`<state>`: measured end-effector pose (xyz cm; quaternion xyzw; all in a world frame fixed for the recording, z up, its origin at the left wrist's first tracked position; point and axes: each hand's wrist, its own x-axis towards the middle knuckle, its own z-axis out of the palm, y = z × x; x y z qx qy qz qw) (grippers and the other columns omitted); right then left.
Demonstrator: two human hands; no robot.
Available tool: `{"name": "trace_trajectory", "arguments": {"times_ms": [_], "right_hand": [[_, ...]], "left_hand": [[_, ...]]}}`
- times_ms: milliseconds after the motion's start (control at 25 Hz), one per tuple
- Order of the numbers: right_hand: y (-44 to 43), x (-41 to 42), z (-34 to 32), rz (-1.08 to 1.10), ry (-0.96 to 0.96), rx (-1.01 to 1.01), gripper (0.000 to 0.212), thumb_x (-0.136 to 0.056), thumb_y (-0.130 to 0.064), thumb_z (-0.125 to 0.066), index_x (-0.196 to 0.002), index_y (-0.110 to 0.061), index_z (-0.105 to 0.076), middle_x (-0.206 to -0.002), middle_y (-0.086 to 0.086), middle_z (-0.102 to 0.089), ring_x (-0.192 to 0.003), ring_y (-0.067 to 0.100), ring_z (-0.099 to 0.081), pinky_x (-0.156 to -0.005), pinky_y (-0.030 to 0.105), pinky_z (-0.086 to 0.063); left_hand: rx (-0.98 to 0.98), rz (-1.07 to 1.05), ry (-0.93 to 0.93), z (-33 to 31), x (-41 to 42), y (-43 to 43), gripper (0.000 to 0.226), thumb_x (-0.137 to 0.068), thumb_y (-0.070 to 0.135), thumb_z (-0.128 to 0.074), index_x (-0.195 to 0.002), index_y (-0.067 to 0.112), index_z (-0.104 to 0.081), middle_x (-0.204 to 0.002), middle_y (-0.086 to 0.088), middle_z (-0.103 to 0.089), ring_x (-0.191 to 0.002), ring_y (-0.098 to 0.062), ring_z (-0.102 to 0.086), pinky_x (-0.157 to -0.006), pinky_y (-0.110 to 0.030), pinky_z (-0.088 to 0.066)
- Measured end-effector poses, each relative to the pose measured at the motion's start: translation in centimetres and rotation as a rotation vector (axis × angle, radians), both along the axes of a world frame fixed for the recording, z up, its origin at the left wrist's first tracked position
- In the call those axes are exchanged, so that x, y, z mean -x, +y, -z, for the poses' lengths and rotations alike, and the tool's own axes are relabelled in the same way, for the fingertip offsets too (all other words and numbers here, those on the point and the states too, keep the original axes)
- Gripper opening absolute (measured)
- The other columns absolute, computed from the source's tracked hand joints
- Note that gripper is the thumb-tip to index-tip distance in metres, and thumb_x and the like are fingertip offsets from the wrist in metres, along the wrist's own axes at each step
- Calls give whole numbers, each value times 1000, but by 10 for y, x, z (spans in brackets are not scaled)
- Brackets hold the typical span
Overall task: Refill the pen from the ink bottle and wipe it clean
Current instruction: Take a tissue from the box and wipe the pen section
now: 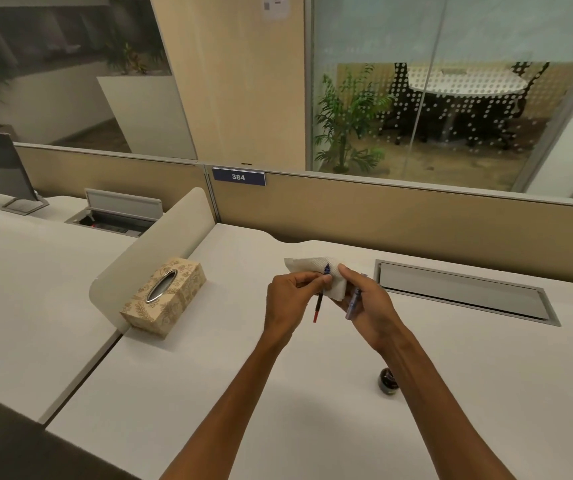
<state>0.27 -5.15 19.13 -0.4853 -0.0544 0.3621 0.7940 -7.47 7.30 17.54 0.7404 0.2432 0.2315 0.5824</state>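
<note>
Currently both hands are raised above the white surface (209, 375), close together at centre frame. Left hand (290, 299): fingers curled, thumb and forefinger pinching the pen section (318, 304), a thin dark stem with a red lower end pointing down toward the surface. Its upper tip, stained blue, lies against a white tissue (313, 271). Right hand (364, 306): thumb pressing the tissue from the right side, remaining fingers curled around a translucent bluish pen barrel (352, 304) that slants down across the palm. Tissue is held between the two hands, one blue ink mark visible near the pen tip.

Ink bottle (388, 379): small, dark, round, standing on the surface near the right forearm, well apart from the hands. Whether it is capped cannot be told.

Tissue box (164, 297): beige patterned, oval opening on top, on the surface to the left beside a low curved divider (160, 251). Closed cable flap (462, 292) set into the surface on the right.
</note>
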Motion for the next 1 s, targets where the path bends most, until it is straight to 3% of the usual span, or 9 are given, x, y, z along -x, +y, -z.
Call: {"name": "trace_trajectory", "arguments": {"times_ms": [160, 280, 400, 560, 760, 880, 1000], "right_hand": [[-7, -5, 0, 53, -29, 38, 37, -101, -19, -54, -131, 3, -57, -128, 20, -63, -109, 26, -62, -89, 31, -53], [-12, -8, -1, 88, -37, 41, 35, -101, -20, -53, -129, -1, -59, -126, 16, -65, -106, 23, -63, -84, 27, -54], [-17, -15, -3, 160, 5, -22, 37, -101, -21, -54, -131, 0, -59, -127, 16, -67, -111, 26, -65, -93, 33, -54], [-17, -20, -1, 204, 24, -45, 38, -101, -23, -52, -132, -1, -58, -127, 18, -67, -116, 33, -65, -98, 39, -53], [-14, -20, 6, 165, 84, -116, 40, -101, -23, -52, -133, 1, -57, -131, 18, -65, -122, 35, -62, -107, 45, -47], [-15, -21, 7, 164, 131, -142, 39, -101, -21, -51, -134, 1, -56, -131, 18, -65, -121, 35, -62, -101, 40, -52], [-15, -21, 4, 187, 148, -146, 27, -101, -16, -50, -118, -2, -65, -120, 16, -70, -102, 27, -71, -90, 34, -57]], "left_hand": [[-279, -79, -7, -2, -8, -8, 28, -85, 36, -77, -101, 15, -81, -94, 1, -80, -80, -5, -70, -73, -8, -52], [-294, -105, -22, -1, -13, -7, 26, -85, 34, -77, -102, 15, -81, -95, 0, -80, -82, -6, -71, -76, -14, -56], [-112, 40, -65, -4, -14, -5, 25, -87, 30, -75, -103, 11, -80, -93, 1, -80, -90, -8, -73, -86, -21, -58], [83, 313, -38, -13, -14, -11, 15, -94, 25, -66, -95, 16, -78, -85, 8, -77, -83, 0, -71, -67, -11, -50], [194, 400, 25, -13, -18, -11, 20, -96, 29, -63, -101, 16, -77, -86, 3, -77, -82, -3, -67, -70, -19, -48], [258, 407, 37, -11, -19, -10, 26, -97, 30, -60, -106, 11, -76, -89, 0, -76, -88, -9, -66, -71, -20, -45], [298, 404, 80, -10, -22, -8, 30, -98, 33, -59, -107, 10, -76, -93, 0, -76, -96, -14, -65, -74, -22, -44]]}}
